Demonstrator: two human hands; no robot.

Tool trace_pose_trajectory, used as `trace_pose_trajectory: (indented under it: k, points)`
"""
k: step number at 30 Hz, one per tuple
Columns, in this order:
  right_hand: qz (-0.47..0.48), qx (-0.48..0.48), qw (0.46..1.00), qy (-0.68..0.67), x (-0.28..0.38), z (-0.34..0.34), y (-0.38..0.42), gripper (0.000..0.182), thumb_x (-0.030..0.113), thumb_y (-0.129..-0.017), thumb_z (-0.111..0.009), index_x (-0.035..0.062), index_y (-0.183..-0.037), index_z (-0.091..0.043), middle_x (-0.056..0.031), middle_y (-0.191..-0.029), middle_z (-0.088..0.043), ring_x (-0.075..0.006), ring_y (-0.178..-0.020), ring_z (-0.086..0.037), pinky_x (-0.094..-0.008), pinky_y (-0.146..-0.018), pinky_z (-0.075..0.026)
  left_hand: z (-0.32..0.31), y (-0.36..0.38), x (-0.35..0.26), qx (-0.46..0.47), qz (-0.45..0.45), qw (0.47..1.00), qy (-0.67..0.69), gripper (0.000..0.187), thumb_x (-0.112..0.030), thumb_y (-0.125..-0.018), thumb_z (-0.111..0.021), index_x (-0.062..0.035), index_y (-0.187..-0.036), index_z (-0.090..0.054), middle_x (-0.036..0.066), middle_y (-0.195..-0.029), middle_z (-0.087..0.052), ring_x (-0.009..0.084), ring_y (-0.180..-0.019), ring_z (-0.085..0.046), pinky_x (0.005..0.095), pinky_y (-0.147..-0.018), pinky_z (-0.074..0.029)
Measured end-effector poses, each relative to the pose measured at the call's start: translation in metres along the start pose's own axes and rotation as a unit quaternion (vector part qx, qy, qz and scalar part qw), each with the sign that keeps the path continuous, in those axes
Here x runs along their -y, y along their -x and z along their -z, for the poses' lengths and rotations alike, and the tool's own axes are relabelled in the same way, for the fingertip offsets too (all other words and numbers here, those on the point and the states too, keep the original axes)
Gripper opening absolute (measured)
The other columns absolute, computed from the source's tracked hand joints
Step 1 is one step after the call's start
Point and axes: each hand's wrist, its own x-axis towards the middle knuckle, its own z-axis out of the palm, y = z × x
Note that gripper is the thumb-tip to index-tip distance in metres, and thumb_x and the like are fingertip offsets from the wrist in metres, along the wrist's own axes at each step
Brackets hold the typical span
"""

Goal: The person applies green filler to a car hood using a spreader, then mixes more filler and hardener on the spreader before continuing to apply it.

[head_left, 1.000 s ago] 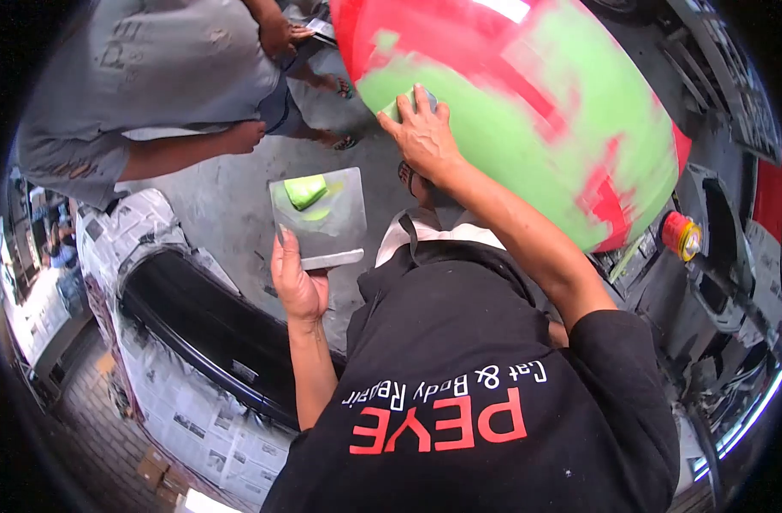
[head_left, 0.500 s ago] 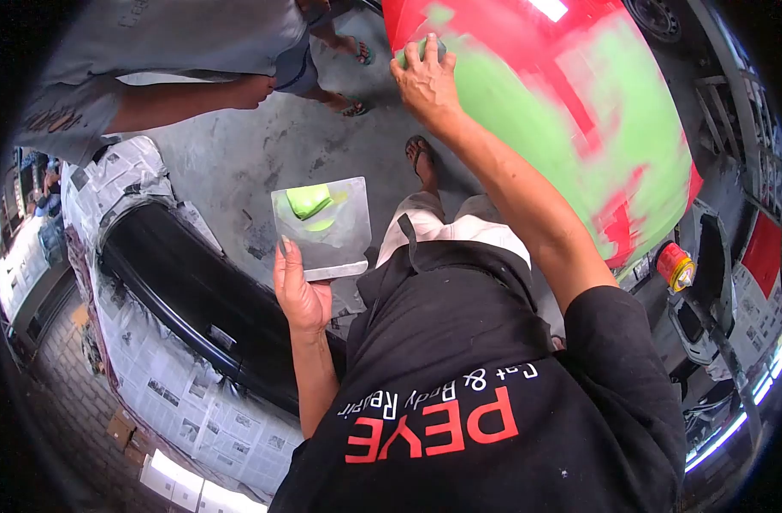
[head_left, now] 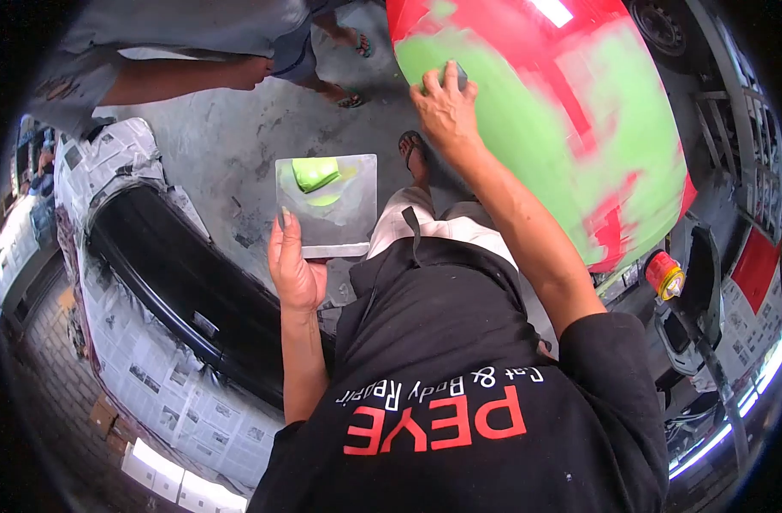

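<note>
My left hand (head_left: 297, 272) grips a flat grey putty mixing board (head_left: 344, 218) at its lower left edge. A lump of bright green putty (head_left: 315, 173) lies near the board's far edge, with a smear below it. My right hand (head_left: 448, 111) is closed on a small dark grey putty spreader (head_left: 461, 79), mostly hidden by the fingers. It presses on the left side of a curved red car panel (head_left: 502, 19), which is widely coated with green putty (head_left: 536, 171).
At the upper left stands another person, with an arm (head_left: 177, 79) and sandalled feet showing. A black bumper (head_left: 164, 265) lies on newspaper (head_left: 164, 376) at the left. A red and yellow can (head_left: 664, 275) sits right of the panel. A wheel (head_left: 660, 26) is behind.
My right hand has moved down and right across the green area with the spreader. The board in my left hand has risen slightly and turned a little. The view has shifted slightly.
</note>
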Motion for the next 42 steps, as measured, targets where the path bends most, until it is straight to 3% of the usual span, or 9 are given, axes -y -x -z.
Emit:
trace_pose_trajectory:
  k: [3, 8, 11, 13, 18, 22, 36, 38, 42]
  points:
    - [0.014, -0.028, 0.999, -0.008, -0.010, -0.005, 0.033, 0.036, 0.024, -0.091, -0.060, 0.0182, -0.126, -0.069, -0.0146, -0.138, -0.052, -0.0479, -0.141, -0.039, -0.0686, -0.093, -0.041, -0.005, 0.007, 0.007, -0.004, -0.003, 1.000, 0.000, 0.045, -0.032, -0.109, -0.052, -0.0026, -0.143, -0.049, 0.011, -0.134, -0.063, 0.0223, -0.119, -0.065, 0.0404, -0.101, -0.054]
    - [0.013, 0.016, 1.000, 0.004, -0.022, -0.002, 0.091, 0.046, 0.018, -0.092, -0.060, 0.0215, -0.138, -0.061, -0.0113, -0.144, -0.048, -0.0401, -0.146, -0.036, -0.0635, -0.094, -0.040, -0.013, 0.024, 0.020, 0.009, -0.003, 1.000, 0.000, 0.045, -0.032, -0.110, -0.052, -0.0029, -0.143, -0.049, 0.010, -0.133, -0.064, 0.0217, -0.118, -0.065, 0.0394, -0.101, -0.053]
    - [0.012, 0.019, 1.000, -0.009, -0.031, -0.005, 0.126, 0.051, 0.015, -0.091, -0.061, 0.0223, -0.140, -0.059, -0.0112, -0.146, -0.045, -0.0387, -0.148, -0.034, -0.0624, -0.094, -0.040, -0.016, 0.035, 0.028, 0.026, -0.001, 1.000, 0.007, 0.048, -0.029, -0.111, -0.048, 0.0009, -0.148, -0.045, 0.014, -0.141, -0.059, 0.0244, -0.128, -0.059, 0.0404, -0.110, -0.046]
    - [0.016, 0.026, 0.999, -0.010, -0.038, -0.008, 0.149, 0.053, 0.014, -0.090, -0.061, 0.0225, -0.142, -0.058, -0.0112, -0.147, -0.044, -0.0382, -0.149, -0.033, -0.0617, -0.095, -0.040, -0.019, 0.041, 0.035, 0.016, -0.012, 1.000, 0.009, 0.044, -0.032, -0.110, -0.051, -0.0030, -0.143, -0.050, 0.010, -0.134, -0.064, 0.0218, -0.118, -0.065, 0.0384, -0.101, -0.053]
    - [0.036, 0.045, 0.998, -0.008, -0.058, -0.017, 0.208, 0.050, 0.017, -0.094, -0.056, 0.0175, -0.143, -0.055, -0.0142, -0.151, -0.041, -0.0419, -0.150, -0.029, -0.0662, -0.099, -0.039, -0.027, 0.061, 0.047, 0.027, -0.019, 0.999, 0.003, 0.043, -0.030, -0.110, -0.051, -0.0030, -0.144, -0.050, 0.010, -0.133, -0.064, 0.0226, -0.119, -0.065, 0.0406, -0.101, -0.054]
    - [0.029, 0.059, 0.998, -0.015, -0.072, -0.020, 0.248, 0.053, 0.017, -0.093, -0.056, 0.0188, -0.146, -0.054, -0.0133, -0.153, -0.040, -0.0401, -0.152, -0.027, -0.0647, -0.100, -0.040, -0.029, 0.076, 0.061, 0.047, -0.018, 0.999, -0.001, 0.044, -0.030, -0.111, -0.049, -0.0015, -0.144, -0.050, 0.012, -0.135, -0.063, 0.0247, -0.123, -0.062, 0.0427, -0.106, -0.050]
    - [0.010, 0.058, 0.998, -0.030, -0.130, -0.046, 0.396, 0.065, 0.010, -0.085, -0.061, 0.0255, -0.148, -0.053, -0.0111, -0.157, -0.039, -0.0361, -0.154, -0.026, -0.0611, -0.102, -0.039, -0.037, 0.120, 0.092, 0.090, -0.003, 0.996, -0.027, 0.045, -0.033, -0.111, -0.048, -0.0034, -0.144, -0.050, 0.012, -0.135, -0.063, 0.0248, -0.122, -0.063, 0.0443, -0.102, -0.053]
    - [0.006, 0.058, 0.998, 0.002, -0.139, -0.052, 0.415, 0.070, 0.011, -0.082, -0.065, 0.0316, -0.148, -0.054, -0.0081, -0.159, -0.040, -0.0341, -0.155, -0.026, -0.0573, -0.102, -0.037, -0.040, 0.122, 0.094, 0.107, -0.005, 0.994, -0.026, 0.045, -0.033, -0.111, -0.048, -0.0035, -0.144, -0.050, 0.011, -0.135, -0.063, 0.0248, -0.121, -0.063, 0.0442, -0.102, -0.053]
    - [0.005, 0.076, 0.997, -0.006, -0.154, -0.054, 0.449, 0.067, 0.010, -0.085, -0.063, 0.0275, -0.149, -0.053, -0.0093, -0.160, -0.038, -0.0344, -0.154, -0.026, -0.0611, -0.103, -0.039, -0.044, 0.125, 0.095, 0.118, -0.004, 0.992, -0.033, 0.044, -0.033, -0.111, -0.048, -0.0034, -0.143, -0.050, 0.013, -0.133, -0.064, 0.0269, -0.119, -0.065, 0.0472, -0.100, -0.055]
